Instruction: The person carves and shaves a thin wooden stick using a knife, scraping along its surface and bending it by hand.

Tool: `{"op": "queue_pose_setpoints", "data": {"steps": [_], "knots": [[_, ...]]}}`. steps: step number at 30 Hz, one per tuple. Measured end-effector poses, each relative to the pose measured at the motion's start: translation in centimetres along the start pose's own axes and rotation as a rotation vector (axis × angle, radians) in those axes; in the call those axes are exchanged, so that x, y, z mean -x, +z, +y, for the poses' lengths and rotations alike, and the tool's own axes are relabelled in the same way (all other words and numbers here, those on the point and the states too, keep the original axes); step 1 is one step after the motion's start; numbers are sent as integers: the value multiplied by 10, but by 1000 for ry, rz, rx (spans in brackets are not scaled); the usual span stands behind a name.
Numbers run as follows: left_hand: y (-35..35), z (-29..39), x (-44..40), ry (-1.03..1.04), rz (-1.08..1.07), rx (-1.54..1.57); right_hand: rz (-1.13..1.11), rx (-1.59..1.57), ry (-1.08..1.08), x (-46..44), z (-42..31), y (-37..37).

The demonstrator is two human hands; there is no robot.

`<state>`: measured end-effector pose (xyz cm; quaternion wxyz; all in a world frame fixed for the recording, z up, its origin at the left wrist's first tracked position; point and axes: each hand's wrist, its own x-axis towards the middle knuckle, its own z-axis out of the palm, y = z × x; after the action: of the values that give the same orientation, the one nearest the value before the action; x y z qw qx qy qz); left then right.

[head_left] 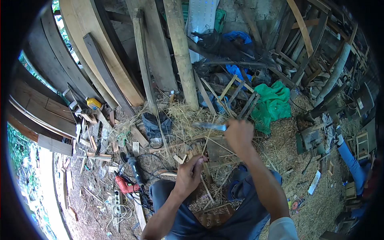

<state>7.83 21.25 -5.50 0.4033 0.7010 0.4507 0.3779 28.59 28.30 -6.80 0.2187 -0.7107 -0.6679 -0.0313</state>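
Note:
My right hand (241, 138) is closed around the handle of a knife (209, 126). Its pale blade points left, apart from my other hand. Lower and to the left, my left hand (189, 176) pinches a thin wooden strip (205, 149) that rises from the fingertips. My fingers cover the strip's lower end. Under and beyond the hands lie a flat board (219, 150) and several loose strips among shavings. My knees are bent on either side of this spot.
At left on the floor lie a black angle grinder (134, 167), a red drill (125, 185) and a power strip (118, 203) with cables. Tall planks (106, 52) and a bamboo pole (182, 56) lean ahead. A green sack (273, 103) lies right of a scrap pile.

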Motion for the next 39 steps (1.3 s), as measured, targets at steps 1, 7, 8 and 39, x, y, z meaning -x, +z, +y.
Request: {"op": "queue_pose_setpoints", "data": {"steps": [1, 7, 8, 39], "knots": [[-1, 0, 2, 1, 4, 1, 0, 64, 78, -4, 9, 1], [-2, 2, 6, 30, -30, -60, -42, 98, 266, -7, 19, -7], [-2, 1, 9, 45, -26, -65, -38, 96, 265, -10, 27, -8], [0, -9, 5, -138, -32, 337, -133, -41, -62, 13, -2, 2]]}}
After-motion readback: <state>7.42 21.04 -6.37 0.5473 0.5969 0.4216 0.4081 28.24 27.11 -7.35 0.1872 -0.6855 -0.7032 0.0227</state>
